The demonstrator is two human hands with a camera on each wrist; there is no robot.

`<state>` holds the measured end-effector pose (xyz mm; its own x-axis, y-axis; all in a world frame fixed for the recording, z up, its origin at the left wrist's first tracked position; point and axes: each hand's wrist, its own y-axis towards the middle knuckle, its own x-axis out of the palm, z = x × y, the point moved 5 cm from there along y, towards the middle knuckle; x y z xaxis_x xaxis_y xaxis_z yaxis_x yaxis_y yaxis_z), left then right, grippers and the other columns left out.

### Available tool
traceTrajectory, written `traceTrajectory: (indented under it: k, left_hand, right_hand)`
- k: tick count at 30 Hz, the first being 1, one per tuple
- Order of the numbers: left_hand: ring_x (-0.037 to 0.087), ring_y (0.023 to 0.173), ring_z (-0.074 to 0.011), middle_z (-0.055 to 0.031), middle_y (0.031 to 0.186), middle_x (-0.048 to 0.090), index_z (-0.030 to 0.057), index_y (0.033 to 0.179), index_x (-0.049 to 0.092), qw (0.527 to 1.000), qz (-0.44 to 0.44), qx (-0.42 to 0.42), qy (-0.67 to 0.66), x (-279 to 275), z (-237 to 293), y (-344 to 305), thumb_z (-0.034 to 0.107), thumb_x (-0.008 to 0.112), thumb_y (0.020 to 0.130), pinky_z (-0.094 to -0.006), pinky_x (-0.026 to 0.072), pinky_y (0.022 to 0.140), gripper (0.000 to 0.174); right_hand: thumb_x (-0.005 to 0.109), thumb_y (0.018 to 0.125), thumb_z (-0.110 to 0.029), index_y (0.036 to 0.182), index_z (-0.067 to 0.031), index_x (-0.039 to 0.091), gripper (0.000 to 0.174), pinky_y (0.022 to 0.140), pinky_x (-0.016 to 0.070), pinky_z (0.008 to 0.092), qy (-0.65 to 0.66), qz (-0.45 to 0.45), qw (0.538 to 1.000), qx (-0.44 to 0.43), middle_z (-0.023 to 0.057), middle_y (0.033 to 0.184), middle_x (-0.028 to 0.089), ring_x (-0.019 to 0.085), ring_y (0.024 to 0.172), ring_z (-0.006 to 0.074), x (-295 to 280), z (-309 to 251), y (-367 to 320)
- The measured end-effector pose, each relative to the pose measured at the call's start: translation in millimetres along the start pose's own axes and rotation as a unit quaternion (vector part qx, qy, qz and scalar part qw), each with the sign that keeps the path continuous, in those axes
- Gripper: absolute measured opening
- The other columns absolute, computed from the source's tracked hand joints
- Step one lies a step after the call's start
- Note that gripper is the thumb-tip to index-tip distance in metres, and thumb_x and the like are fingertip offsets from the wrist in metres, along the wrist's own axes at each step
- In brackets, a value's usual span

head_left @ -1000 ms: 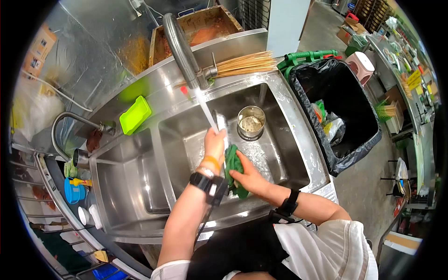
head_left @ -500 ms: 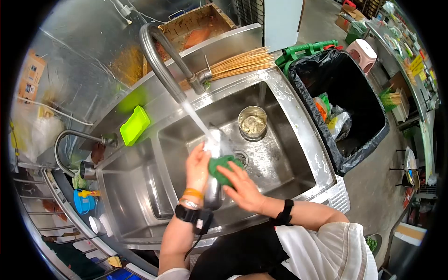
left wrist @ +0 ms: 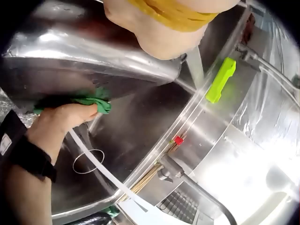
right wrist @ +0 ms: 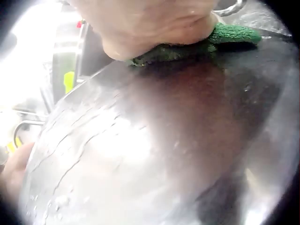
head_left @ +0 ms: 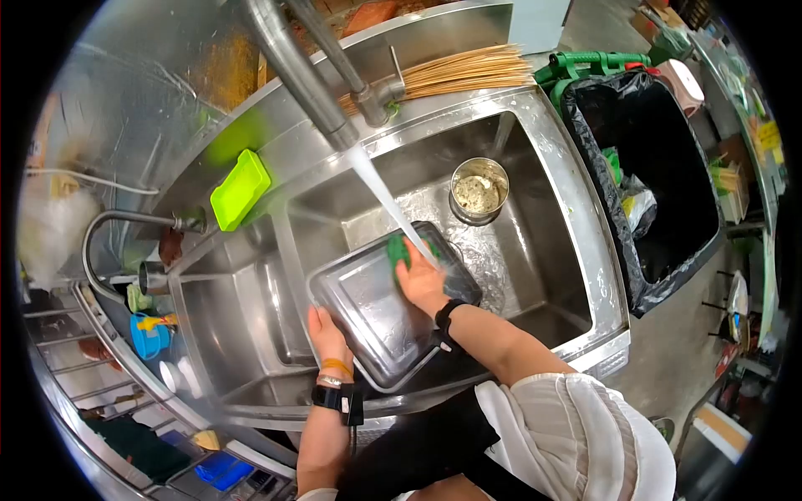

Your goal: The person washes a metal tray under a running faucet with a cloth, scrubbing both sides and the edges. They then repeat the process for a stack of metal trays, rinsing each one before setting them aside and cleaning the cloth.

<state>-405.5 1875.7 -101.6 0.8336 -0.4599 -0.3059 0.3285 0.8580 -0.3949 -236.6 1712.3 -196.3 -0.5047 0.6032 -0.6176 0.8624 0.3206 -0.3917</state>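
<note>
Pressing a green cloth (head_left: 398,250) against the broad face of a metal tray (head_left: 372,305), the right hand (head_left: 423,280) lies with its fingers extended over the cloth, near the frame's middle. Lower and further left, the left hand (head_left: 327,336) grips the tray's left edge. The tray is at centre frame, over the sink (head_left: 543,284), beneath water (head_left: 380,188) from a faucet (head_left: 301,79) at upper left. A metal cup (head_left: 479,187) stands at upper right of centre
</note>
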Motion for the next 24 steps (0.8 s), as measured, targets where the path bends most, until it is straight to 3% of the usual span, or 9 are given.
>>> traceTrajectory:
  k: [5, 8, 9, 11, 12, 13, 16, 20, 24]
  left_hand:
    - [0.052, 0.107, -0.0118, -0.0037, 0.119, 0.059, 0.0009, 0.133, 0.049, 0.996, 0.005, -0.017, -0.083, 1.5, -14.4, -9.8, 0.024, 0.047, 0.104, -0.0266, 0.0402, 0.096, 0.038]
    - [0.048, 0.125, -0.0215, -0.0128, 0.135, 0.053, -0.0023, 0.138, 0.043, 0.998, 0.017, -0.043, -0.05, 12.2, 0.4, -19.9, 0.031, 0.049, 0.102, -0.0331, 0.036, 0.106, 0.05]
    - [0.052, 0.112, -0.0155, -0.0078, 0.123, 0.058, -0.0008, 0.135, 0.047, 1.0, -0.006, 0.008, -0.025, 4.8, -29.0, 4.9, 0.031, 0.054, 0.1, -0.0308, 0.0417, 0.098, 0.048]
    - [0.058, 0.11, -0.026, -0.0195, 0.117, 0.062, -0.004, 0.126, 0.053, 0.991, -0.115, 0.043, 0.053, 29.3, 20.5, -19.7, 0.033, 0.053, 0.099, -0.0377, 0.0446, 0.093, 0.046]
    - [0.062, 0.09, -0.0324, -0.0226, 0.097, 0.064, -0.0036, 0.112, 0.056, 0.973, -0.04, 0.207, 0.094, 39.3, 15.2, -16.9, 0.032, 0.054, 0.098, -0.0406, 0.0474, 0.08, 0.038]
    - [0.061, 0.08, -0.0378, -0.0244, 0.087, 0.062, -0.0024, 0.103, 0.054, 0.973, -0.096, 0.186, 0.094, 48.2, 35.4, -31.6, 0.031, 0.052, 0.098, -0.0441, 0.0462, 0.072, 0.034]
    - [0.053, 0.076, -0.0345, -0.0244, 0.085, 0.057, -0.0015, 0.103, 0.053, 0.935, -0.173, 0.264, 0.16, 48.5, 97.3, -75.7, 0.028, 0.051, 0.1, -0.0387, 0.0459, 0.073, 0.03]
    - [0.049, 0.069, -0.0313, -0.0221, 0.076, 0.051, -0.0005, 0.098, 0.051, 0.87, -0.303, 0.337, 0.193, 5.7, 187.4, -129.5, 0.026, 0.051, 0.101, -0.0391, 0.0445, 0.069, 0.026]
    - [0.05, 0.074, -0.0116, -0.0046, 0.085, 0.059, -0.0018, 0.118, 0.056, 0.852, -0.246, 0.387, 0.253, -85.8, 271.1, -162.7, 0.023, 0.055, 0.099, -0.0287, 0.0463, 0.067, 0.031]
  right_hand:
    - [0.048, 0.09, -0.039, 0.135, -0.0144, 0.05, 0.051, 0.1, 0.0391, 0.057, -0.036, 0.055, 0.969, 0.24, 0.0178, 0.144, 0.039, 0.049, 0.124, 0.0381, -11.4, 111.5, -2.9]
    - [0.055, 0.087, -0.032, 0.106, -0.0048, 0.067, 0.036, 0.085, 0.0488, 0.0536, -0.363, -0.196, 0.906, -0.097, 0.0186, 0.109, 0.063, 0.063, 0.101, 0.0393, 12.4, 160.0, -0.4]
    - [0.057, 0.086, -0.029, 0.096, -0.0021, 0.071, 0.032, 0.08, 0.052, 0.0506, -0.498, -0.341, 0.742, -0.291, 0.0181, 0.092, 0.069, 0.066, 0.091, 0.0398, 11.9, 164.3, -13.2]
    - [0.058, 0.084, -0.024, 0.084, 0.0001, 0.072, 0.028, 0.073, 0.0537, 0.0438, -0.34, -0.397, 0.775, -0.356, 0.017, 0.069, 0.067, 0.067, 0.075, 0.0395, 4.2, 196.4, -8.5]
    - [0.056, 0.084, -0.02, 0.092, 0.0016, 0.07, 0.027, 0.074, 0.0531, 0.0429, -0.256, -0.408, 0.864, -0.144, 0.0183, 0.078, 0.069, 0.067, 0.079, 0.0384, -31.1, 156.5, -19.1]
    - [0.054, 0.083, -0.017, 0.1, 0.0031, 0.069, 0.03, 0.075, 0.0525, 0.042, -0.157, -0.39, 0.904, 0.079, 0.0196, 0.087, 0.07, 0.067, 0.083, 0.0374, -74.9, 109.0, -43.8]
    - [0.05, 0.086, -0.016, 0.127, 0.0029, 0.053, 0.045, 0.084, 0.0506, 0.038, -0.015, -0.349, 0.937, -0.007, 0.0218, 0.112, 0.065, 0.064, 0.102, 0.0307, -92.8, 119.2, -51.0]
    - [0.052, 0.089, -0.011, 0.13, 0.0007, 0.051, 0.043, 0.083, 0.0509, 0.0335, 0.016, -0.299, 0.95, -0.09, 0.014, 0.108, 0.064, 0.063, 0.095, 0.0204, -138.5, 103.2, -87.0]
    - [0.057, 0.085, -0.025, 0.129, -0.0027, 0.054, 0.049, 0.092, 0.0483, 0.041, -0.021, -0.262, 0.961, -0.088, 0.0249, 0.112, 0.065, 0.062, 0.107, 0.0378, -143.7, 130.7, -103.9]
